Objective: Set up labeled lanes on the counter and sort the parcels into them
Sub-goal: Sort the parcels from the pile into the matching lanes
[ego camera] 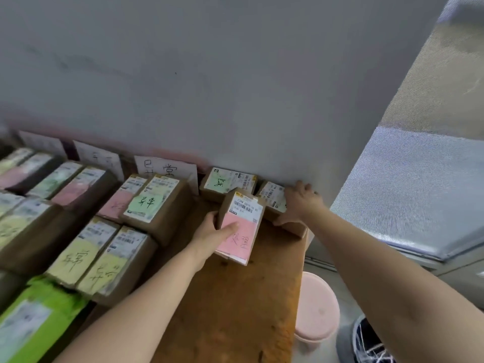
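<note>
**Pink-label parcel in the left grip, right grip on the corner parcel**

The left grip (212,231) grasps a pink-label parcel (243,238). The thumb lies across the top of the pink slip and the fingers wrap the box's left side. The box is tilted, with its far end raised above the worktop (235,297), and it lies just right of the palm.

The right grip (298,203) clasps the corner parcel (272,197). Its thumb runs along the box's near side and its fingers curl over the far end, close against the wall (235,87). This box sits on the worktop's far right corner, under and left of the palm. The raised end of the pink-label parcel overlaps its left edge in the view, and I cannot tell whether they touch.

Beyond the left grip, a green-label parcel (227,182) lies against the wall. To that grip's left stand rows of brown parcels (154,205) with pink, green and yellow slips, and behind them a paper sign (167,169) leans on the wall. Below the right arm, off the worktop's edge, a pink bucket (317,310) stands on the floor.
</note>
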The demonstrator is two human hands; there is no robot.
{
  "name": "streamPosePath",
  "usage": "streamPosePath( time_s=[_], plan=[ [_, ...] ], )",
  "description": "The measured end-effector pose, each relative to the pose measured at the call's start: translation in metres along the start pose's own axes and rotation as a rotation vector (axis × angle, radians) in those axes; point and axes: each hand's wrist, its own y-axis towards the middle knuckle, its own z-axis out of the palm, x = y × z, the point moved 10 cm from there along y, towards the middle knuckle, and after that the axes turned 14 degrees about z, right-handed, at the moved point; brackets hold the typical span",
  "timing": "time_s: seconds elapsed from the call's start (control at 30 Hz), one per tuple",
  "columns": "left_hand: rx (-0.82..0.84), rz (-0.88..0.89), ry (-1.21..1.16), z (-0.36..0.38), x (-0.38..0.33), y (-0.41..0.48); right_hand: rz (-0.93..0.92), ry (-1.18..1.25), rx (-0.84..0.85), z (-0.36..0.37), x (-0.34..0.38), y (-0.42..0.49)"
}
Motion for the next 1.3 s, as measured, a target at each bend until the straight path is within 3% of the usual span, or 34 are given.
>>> streamPosePath(
  time_s=[0.07, 0.23, 0.43, 0.57, 0.73, 0.97, 1.3],
  plan=[
    [-0.002, -0.004, -0.003, -0.002, -0.001, -0.004, 0.015, 0.06, 0.063, 0.009, -0.003, -0.007],
    [-0.008, 0.05, -0.006, -0.005, -0.019, -0.015, 0.166, 0.245, 0.024, 0.008, -0.025, -0.034],
    [-0.078, 0.174, -0.062, -0.036, -0.048, -0.049, 0.174, 0.315, -0.16, -0.045, -0.005, -0.085],
    [-0.129, 0.256, -0.079, -0.088, -0.05, -0.091, 0.168, 0.29, -0.229, -0.074, 0.043, -0.138],
    [-0.218, 0.293, -0.15, -0.181, -0.025, -0.166, 0.089, 0.507, -0.226, -0.091, 0.133, -0.225],
    [-0.406, 0.276, -0.192, -0.324, 0.032, -0.261, -0.002, 0.48, -0.205, -0.092, 0.262, -0.333],
    [-0.372, 0.216, -0.222, -0.388, 0.085, -0.276, -0.068, 0.292, -0.078, -0.058, 0.357, -0.367]
  ],
)
